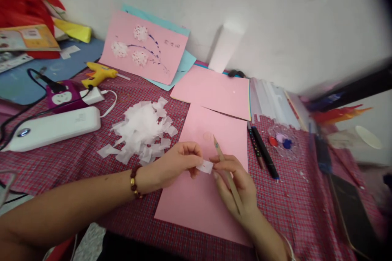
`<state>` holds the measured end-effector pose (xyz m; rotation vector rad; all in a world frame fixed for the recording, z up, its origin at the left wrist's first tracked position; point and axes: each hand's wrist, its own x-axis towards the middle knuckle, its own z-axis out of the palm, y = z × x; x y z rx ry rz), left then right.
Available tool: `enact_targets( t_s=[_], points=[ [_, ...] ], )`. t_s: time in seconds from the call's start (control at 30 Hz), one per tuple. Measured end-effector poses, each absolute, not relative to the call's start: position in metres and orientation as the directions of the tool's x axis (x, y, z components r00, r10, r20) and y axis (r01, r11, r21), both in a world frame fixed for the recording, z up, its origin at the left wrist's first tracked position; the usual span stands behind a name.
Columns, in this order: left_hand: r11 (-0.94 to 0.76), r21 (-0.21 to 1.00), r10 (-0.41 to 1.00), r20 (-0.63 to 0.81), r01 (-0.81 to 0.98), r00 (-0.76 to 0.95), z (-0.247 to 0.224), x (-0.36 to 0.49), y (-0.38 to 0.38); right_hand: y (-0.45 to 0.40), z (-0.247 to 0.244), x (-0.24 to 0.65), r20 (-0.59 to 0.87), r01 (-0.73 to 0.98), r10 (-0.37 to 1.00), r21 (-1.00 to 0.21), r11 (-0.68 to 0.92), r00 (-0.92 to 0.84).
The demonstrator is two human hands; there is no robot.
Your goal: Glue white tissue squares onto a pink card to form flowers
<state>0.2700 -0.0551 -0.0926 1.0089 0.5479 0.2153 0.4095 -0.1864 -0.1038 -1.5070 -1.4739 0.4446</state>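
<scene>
Over a pink sheet (202, 208), my left hand (185, 159) pinches a small white paper piece (205, 166) between thumb and fingers. The fingertips of my right hand (235, 183) meet the other edge of that piece. A pale tapered stick (231, 187) also rests in my right hand, its dark-marked tip pointing up and away. A faint round mark (207, 136) shows on the pink sheet beyond the hands. To the left of the sheet lies a loose pile of white paper pieces (142, 128).
A pink picture with white blossoms (141, 47) leans at the back. On the left are a yellow glue gun (99, 74), a purple socket block (63, 97) and a white power strip (58, 128). Right of the sheet lie black pens (265, 153) and a paint palette (284, 141).
</scene>
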Motion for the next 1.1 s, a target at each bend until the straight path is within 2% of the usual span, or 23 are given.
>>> enact_targets(
  t_s=[0.17,0.43,0.6,0.7,0.8,0.93,1.0,1.1],
  points=[
    [0.526,0.847,0.386,-0.315,0.074,0.867,-0.095,0.269,-0.058,-0.187,-0.103,0.408,0.377,0.609,0.902,-0.773,0.18,0.211],
    [0.497,0.863,0.365,-0.303,0.091,0.88,-0.096,0.27,-0.057,-0.182,-0.1,0.406,0.444,0.68,0.888,-0.688,0.252,0.12],
    [0.5,0.851,0.267,-0.325,0.158,0.907,-0.093,0.269,-0.059,-0.182,-0.098,0.408,0.448,0.703,0.883,-0.674,0.229,0.142],
    [0.442,0.878,0.286,-0.334,0.185,0.898,-0.091,0.27,-0.06,-0.183,-0.097,0.408,0.45,0.717,0.883,-0.658,0.228,0.133],
    [0.305,0.925,0.38,-0.338,0.228,0.861,-0.083,0.27,-0.054,-0.184,-0.097,0.408,0.433,0.69,0.89,-0.689,0.223,0.145],
    [-0.017,0.957,0.541,-0.234,0.289,0.808,-0.064,0.268,-0.032,-0.187,-0.098,0.415,0.3,0.524,0.881,-0.849,0.072,0.365],
    [-0.175,0.938,0.595,-0.142,0.3,0.791,-0.054,0.269,-0.018,-0.188,-0.099,0.421,0.245,0.441,0.845,-0.898,0.013,0.475],
    [-0.375,0.864,0.59,-0.056,0.335,0.805,-0.043,0.275,0.0,-0.187,-0.103,0.431,0.234,0.354,0.802,-0.935,0.031,0.55]
  ],
)
